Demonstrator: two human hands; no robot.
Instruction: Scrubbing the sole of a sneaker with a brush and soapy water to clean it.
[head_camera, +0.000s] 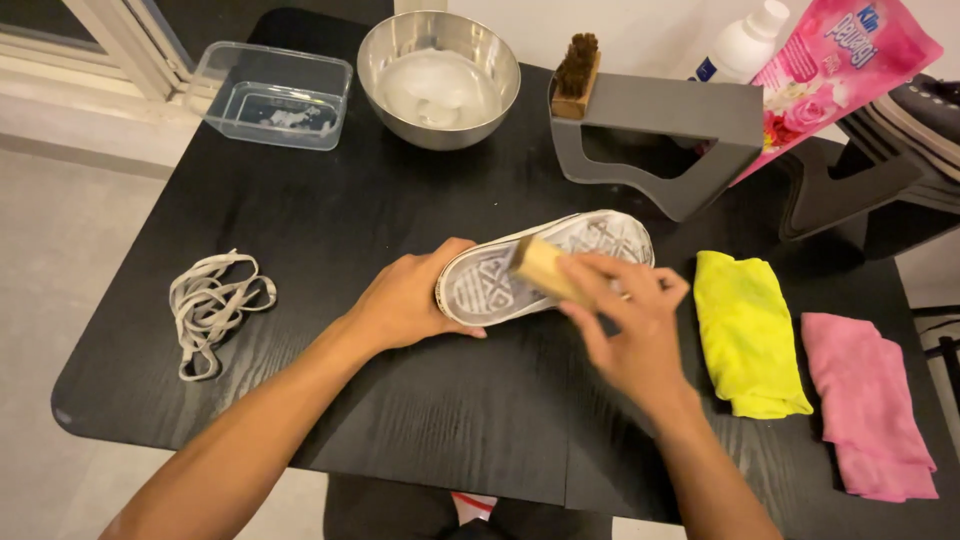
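Shoe (600, 240) lies sole-up near the middle of the black table (400, 420), its long axis running from about 8 o'clock to 2 o'clock: the end under your left hand points toward 8, the far end toward 2. The pale patterned sole faces you.

Your left hand (410, 300) grasps the near end of the shoe, thumb along its lower edge, fingers wrapped over the far side. Your right hand (630, 310) grips a wooden brush (540, 268) and presses it on the sole around its middle; the brush is blurred.

At 9 o'clock from the shoe, well apart, lies a heap of pale laces (210, 305). At 12 o'clock stands a steel bowl (438, 80) holding something white and foamy, and at 11 o'clock a clear plastic tub (272, 95) sits at the table's far corner. A second brush (577, 75) rests on a grey stand (680, 120) at 1 o'clock. Behind the stand are a white bottle (745, 45) and a pink pouch (835, 70). At 3 o'clock, just beside your right hand, lies a folded yellow cloth (750, 335), with a pink cloth (870, 405) next to it.
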